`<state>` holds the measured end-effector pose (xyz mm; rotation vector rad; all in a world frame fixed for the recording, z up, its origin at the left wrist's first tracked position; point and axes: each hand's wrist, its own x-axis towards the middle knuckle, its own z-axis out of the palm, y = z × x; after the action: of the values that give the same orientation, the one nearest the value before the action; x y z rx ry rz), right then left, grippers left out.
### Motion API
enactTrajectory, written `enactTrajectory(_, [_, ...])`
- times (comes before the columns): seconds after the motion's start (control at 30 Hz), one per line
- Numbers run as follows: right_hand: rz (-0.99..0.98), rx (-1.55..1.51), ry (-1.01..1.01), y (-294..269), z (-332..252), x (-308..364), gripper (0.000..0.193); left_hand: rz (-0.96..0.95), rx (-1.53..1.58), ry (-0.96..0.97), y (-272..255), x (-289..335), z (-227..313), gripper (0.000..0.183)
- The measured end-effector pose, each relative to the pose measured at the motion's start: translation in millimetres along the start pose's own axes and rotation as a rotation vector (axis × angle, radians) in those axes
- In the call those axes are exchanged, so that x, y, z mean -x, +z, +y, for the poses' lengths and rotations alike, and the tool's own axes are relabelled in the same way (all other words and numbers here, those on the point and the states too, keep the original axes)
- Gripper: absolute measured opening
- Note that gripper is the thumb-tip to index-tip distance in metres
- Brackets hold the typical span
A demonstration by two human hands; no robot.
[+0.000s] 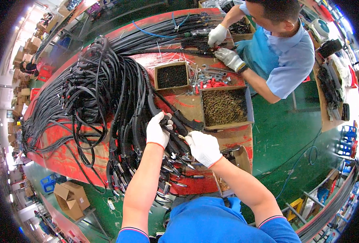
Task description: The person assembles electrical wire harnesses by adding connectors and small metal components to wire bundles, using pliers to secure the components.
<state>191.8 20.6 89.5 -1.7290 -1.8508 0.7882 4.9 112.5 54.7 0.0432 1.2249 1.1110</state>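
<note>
One thick, matt-black cable end (166,120), above the red-topped bench (201,186), fills the narrow grip of the left white-gloved hand (158,130); the right white-gloved hand (203,148) pinches one slim metallic piece (181,137). Three open cardboard boxes (249,106) sit nearby.

No lettering, numbers, labels or signs can be read anywhere.

I count four white-gloved hands: my own left hand (158,130) and right hand (203,148), plus two co-worker's hands (229,59) belonging to one person (284,60). On one red table (197,187) near me I have three open boxes: one black-piece box (172,88), one brass-piece box (230,126) and one half-hidden box (244,160). The black cables (127,87) and metal tools (211,74) overlap too much for me to number.
</note>
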Motion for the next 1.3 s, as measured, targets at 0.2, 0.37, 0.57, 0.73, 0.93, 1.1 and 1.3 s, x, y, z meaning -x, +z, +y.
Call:
enactTrajectory(0.2, [0.000, 0.168, -0.216, -6, 1, 2, 0.022, -0.010, 0.027, -0.049, -5, -4, 2, 0.018])
enactTrajectory(0.37, [0.007, 0.046, -0.116, 13, 12, 5, 0.026, -0.022, 0.021, -0.043, -1, -6, 1, 0.018])
enactTrajectory(0.57, [-0.518, -1.119, 0.702, 3, 16, -6, 0.030, -0.007, 0.000, -0.035, -2, -2, 4, 0.018])
enactTrajectory(0.73, [-0.019, -0.141, -0.038, 1, 9, 1, 0.027, 0.003, 0.019, -0.036, 2, -1, 3, 0.019])
enactTrajectory(0.93, [-0.012, 0.290, -0.341, -11, 4, -2, 0.021, 0.006, 0.041, -0.038, 2, 1, 2, 0.018])
enactTrajectory(1.1, [-0.015, 0.070, -0.198, -5, 5, -1, 0.014, 0.001, 0.039, -0.033, 7, 2, 4, 0.014])
enactTrajectory(1.3, [-0.047, -0.258, -0.013, 5, 7, 0, 0.018, -0.005, 0.007, -0.001, 5, 2, 4, 0.013])
